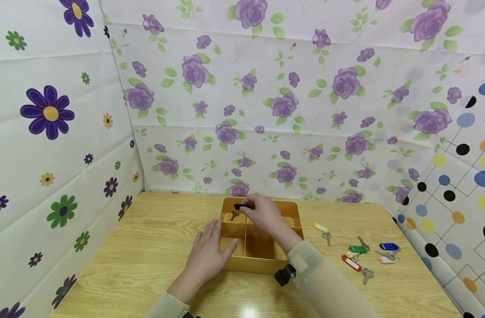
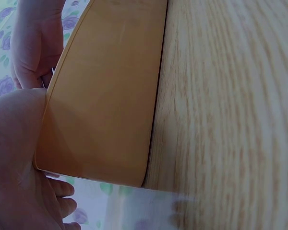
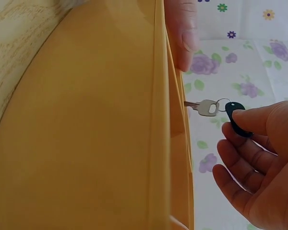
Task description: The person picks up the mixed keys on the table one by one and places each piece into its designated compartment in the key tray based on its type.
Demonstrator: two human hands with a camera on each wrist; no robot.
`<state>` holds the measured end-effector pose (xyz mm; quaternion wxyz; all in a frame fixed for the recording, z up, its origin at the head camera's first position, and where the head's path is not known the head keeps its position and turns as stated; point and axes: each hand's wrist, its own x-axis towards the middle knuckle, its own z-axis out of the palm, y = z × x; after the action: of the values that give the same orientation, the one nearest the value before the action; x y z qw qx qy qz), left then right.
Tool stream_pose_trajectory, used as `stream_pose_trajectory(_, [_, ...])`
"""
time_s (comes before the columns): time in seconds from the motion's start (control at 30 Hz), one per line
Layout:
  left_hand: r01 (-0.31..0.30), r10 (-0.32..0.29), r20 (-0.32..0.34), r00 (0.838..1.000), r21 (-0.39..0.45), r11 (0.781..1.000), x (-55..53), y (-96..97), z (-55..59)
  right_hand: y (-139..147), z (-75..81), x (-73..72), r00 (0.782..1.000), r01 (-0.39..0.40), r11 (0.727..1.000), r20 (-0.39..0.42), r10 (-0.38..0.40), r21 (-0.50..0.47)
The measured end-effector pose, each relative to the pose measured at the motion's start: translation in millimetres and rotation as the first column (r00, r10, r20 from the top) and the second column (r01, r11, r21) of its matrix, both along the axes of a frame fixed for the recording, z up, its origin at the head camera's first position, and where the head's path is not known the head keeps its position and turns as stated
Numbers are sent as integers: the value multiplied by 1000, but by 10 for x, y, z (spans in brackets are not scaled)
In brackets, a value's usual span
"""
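A yellow-orange divided box (image 1: 250, 265) stands on the wooden table. Over its back-left compartment, my right hand (image 1: 265, 213) pinches a black key tag (image 3: 237, 120) between thumb and index finger. From the tag's ring hangs a silver key (image 3: 207, 108), its blade pointing toward the box in the right wrist view. My left hand (image 1: 205, 255) rests against the left side of the box, fingers extended and thumb over the front-left compartment. The right forearm hides part of the right-hand compartments.
Several tagged keys lie on the table right of the box: a yellow tag (image 1: 320, 227), a green tag (image 1: 357, 249), a red tag (image 1: 351, 263), a blue tag (image 1: 389, 246) and a pinkish tag (image 1: 387, 260). Patterned cloth (image 1: 242, 110) surrounds the table's back and sides.
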<state>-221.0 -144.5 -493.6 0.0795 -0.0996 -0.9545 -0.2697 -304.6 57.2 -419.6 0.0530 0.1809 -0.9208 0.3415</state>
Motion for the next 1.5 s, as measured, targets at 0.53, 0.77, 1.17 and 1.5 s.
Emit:
stream_pose_trajectory(0.53, [2,-2,3,1000,-7,1000,-7,-6,-14,-48,7,8,999,-25,1000,34,26,-14])
stream_pose_trajectory(0.77, [3,-3,0,1000,-17,1000,-1,-6,-23,-31,-10,1,998,-39,999,44,40,-24])
stream_pose_trajectory(1.17, [6,-6,7,1000,-8,1000,27,-2,20,87,3,43,998,-28,999,46,30,-35])
stream_pose_trajectory(1.5, [12,-12,2,1000,-8,1000,30,1,20,293,35,131,998,2,999,59,1,-51])
